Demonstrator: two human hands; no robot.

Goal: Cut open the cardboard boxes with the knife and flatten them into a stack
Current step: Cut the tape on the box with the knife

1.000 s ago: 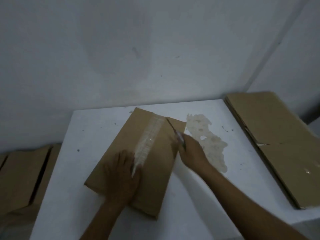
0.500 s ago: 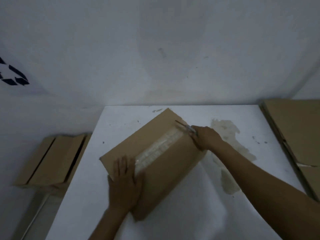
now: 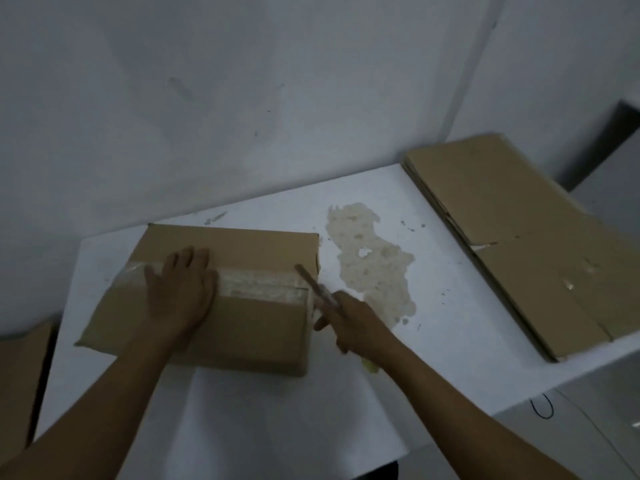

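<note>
White and scuffed, the table (image 3: 450, 341) stood against a bare grey wall (image 3: 277, 98). On its left half lay a closed cardboard box (image 3: 242, 330), with a strip of clear tape (image 3: 256, 285) running along the top seam. The left hand (image 3: 180, 292) pressed flat on the tape, fingers straight and spread. The right hand (image 3: 356, 327) was curled round a knife (image 3: 313, 284), its blade touching the box's right end at the tape. A pale stain (image 3: 374, 268) lay just beside them, and flattened cardboard (image 3: 519, 237) sat stacked at the table's right side.
</note>
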